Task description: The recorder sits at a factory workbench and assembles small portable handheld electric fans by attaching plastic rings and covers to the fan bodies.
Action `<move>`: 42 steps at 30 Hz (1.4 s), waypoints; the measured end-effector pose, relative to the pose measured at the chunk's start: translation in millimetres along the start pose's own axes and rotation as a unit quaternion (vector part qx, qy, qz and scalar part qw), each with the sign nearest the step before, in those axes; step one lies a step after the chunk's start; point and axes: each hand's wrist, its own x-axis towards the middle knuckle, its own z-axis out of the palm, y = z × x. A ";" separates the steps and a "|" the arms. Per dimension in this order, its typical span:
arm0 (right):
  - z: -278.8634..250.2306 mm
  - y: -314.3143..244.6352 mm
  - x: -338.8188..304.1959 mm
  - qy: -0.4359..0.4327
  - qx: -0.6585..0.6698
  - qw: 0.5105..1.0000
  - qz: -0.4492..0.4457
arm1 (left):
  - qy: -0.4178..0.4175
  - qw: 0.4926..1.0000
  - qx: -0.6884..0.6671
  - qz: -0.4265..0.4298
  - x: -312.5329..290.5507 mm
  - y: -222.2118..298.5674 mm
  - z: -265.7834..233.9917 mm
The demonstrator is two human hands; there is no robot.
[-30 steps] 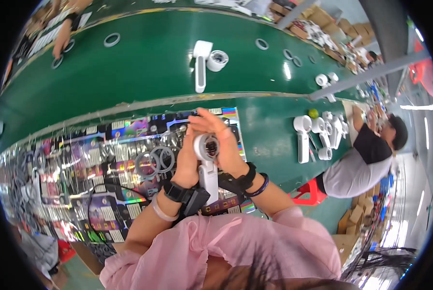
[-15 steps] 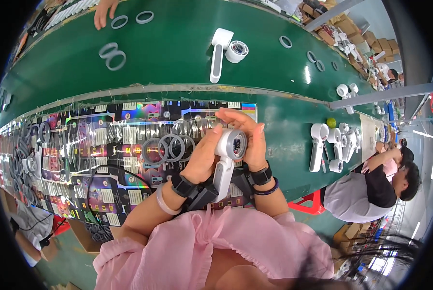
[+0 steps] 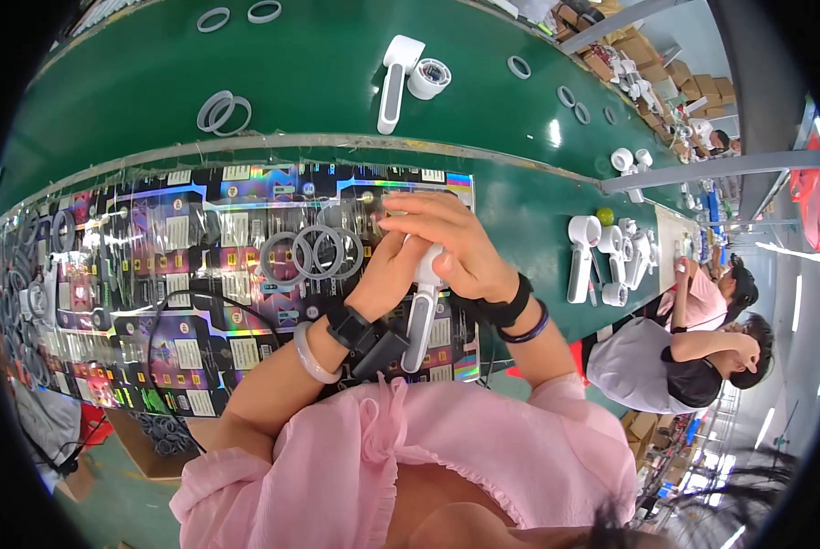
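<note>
A white handheld fan (image 3: 419, 329) is between my two hands, its handle pointing down toward my chest. My left hand (image 3: 384, 279) is closed round the left side of its round head. Across the top and front of the head lies my right hand (image 3: 472, 258), fingers together and thumb over the front, hiding most of the head. Just left of my left hand, several grey rings (image 3: 294, 253) overlap on the printed sheet (image 3: 236, 227) covering the table.
On the far green bench (image 3: 309, 73) are another white fan (image 3: 391, 96), a round fan unit (image 3: 430, 80) and scattered grey rings (image 3: 248, 114). More white fans (image 3: 580, 265) and a yellow-green ball (image 3: 605, 217) lie at right. People sit beyond. A black cable (image 3: 161, 320) loops at left.
My right hand has moved from the fan head's right side over its front, covering the opening. The other person's hand at the far bench has left view; rings there now overlap differently.
</note>
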 end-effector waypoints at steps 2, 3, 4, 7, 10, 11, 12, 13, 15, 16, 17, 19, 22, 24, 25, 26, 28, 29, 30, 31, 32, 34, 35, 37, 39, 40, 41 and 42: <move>0.9 0.9 2.4 -0.041 0.045 0.998 -0.034 | -0.020 0.999 -0.025 -0.010 -0.8 -5.5 -2.3; 4.8 3.7 2.5 -0.035 0.090 0.995 -0.023 | -0.001 0.999 -0.050 -0.018 -1.7 -8.4 -1.0; 9.2 5.7 1.8 -0.041 0.089 0.995 -0.020 | 0.001 0.998 -0.056 -0.018 -1.5 -13.4 -1.3; 17.5 4.4 2.8 -0.041 0.081 0.995 0.030 | 0.064 0.997 -0.038 -0.008 -3.0 -20.4 -1.1; 22.5 3.6 -0.4 -0.024 0.075 0.995 0.054 | 0.082 0.997 -0.008 0.008 -4.3 -16.4 1.0; 23.6 5.1 -0.7 -0.004 0.071 0.997 0.034 | 0.104 0.994 0.031 0.005 -4.4 -13.8 2.7; 26.2 3.9 -2.0 -0.007 0.077 0.996 0.039 | 0.100 0.994 0.034 0.001 -5.3 -13.3 3.0; 28.7 2.7 -3.5 0.032 0.074 0.996 0.044 | 0.100 0.994 0.040 -0.003 -4.8 -12.3 2.7; 31.9 -3.2 -1.6 0.085 0.066 0.993 0.055 | 0.102 0.994 0.044 -0.016 -3.7 -10.2 2.0; 34.3 -3.3 -2.8 0.083 0.070 0.992 0.061 | 0.099 0.994 0.050 -0.012 -3.6 -10.4 1.7; 36.8 -3.2 -4.5 0.102 0.062 0.990 0.072 | 0.096 0.994 0.056 -0.007 -3.4 -11.1 1.1; 39.8 -4.4 -4.7 0.132 0.060 0.985 0.094 | 0.091 0.994 0.052 -0.017 -2.0 -10.6 -0.7; 46.1 -5.4 -7.1 0.161 0.048 0.979 0.118 | 0.098 0.995 0.025 -0.004 0.6 -16.9 -1.9; 46.7 -9.5 0.0 0.167 0.062 0.972 0.155 | 0.110 0.994 0.003 0.017 1.9 -21.9 -0.7; 45.9 -10.4 3.3 0.175 0.075 0.964 0.186 | 0.112 0.993 -0.026 0.017 3.1 -23.3 0.3; 45.6 -8.8 3.1 0.175 0.075 0.964 0.185 | 0.112 0.992 -0.055 0.019 4.3 -24.3 0.9; 44.9 -9.2 -2.7 0.190 0.074 0.962 0.182 | 0.093 0.994 -0.050 0.019 4.0 -20.6 1.1; 42.6 -9.8 0.5 0.181 0.063 0.965 0.177 | 0.092 0.994 -0.049 -0.011 5.0 -16.8 -0.7; 43.7 -9.9 3.0 0.188 0.061 0.965 0.169 | 0.091 0.994 -0.044 -0.035 8.0 -11.3 -3.6; 45.1 -10.5 5.5 0.177 0.096 0.961 0.191 | 0.093 0.989 -0.113 -0.035 9.8 -15.3 -4.1; 44.1 -12.4 7.9 0.165 0.130 0.955 0.211 | 0.086 0.990 -0.106 -0.026 10.5 -13.1 -5.5; 36.3 -17.5 12.6 0.135 0.148 0.952 0.231 | 0.040 0.964 -0.248 -0.081 10.4 1.1 -10.2; 28.4 -18.3 16.3 0.138 0.288 0.912 0.258 | 0.004 0.952 -0.268 -0.152 8.1 10.2 -13.7; 16.5 -21.1 22.0 0.152 0.519 0.801 0.258 | -0.028 0.934 -0.317 -0.163 8.5 12.9 -16.5; 7.6 -17.4 14.6 0.140 0.462 0.842 0.239 | -0.062 0.895 -0.391 -0.205 11.7 15.1 -19.1; 4.5 -16.1 8.6 0.131 0.404 0.875 0.231 | -0.149 0.849 -0.466 -0.200 9.9 8.4 -26.4; 3.8 -15.1 3.9 0.137 0.374 0.889 0.227 | -0.131 0.837 -0.482 -0.221 11.3 1.9 -30.0; 2.1 -15.0 -2.2 0.142 0.373 0.890 0.221 | -0.115 0.823 -0.498 -0.246 13.1 -0.3 -31.0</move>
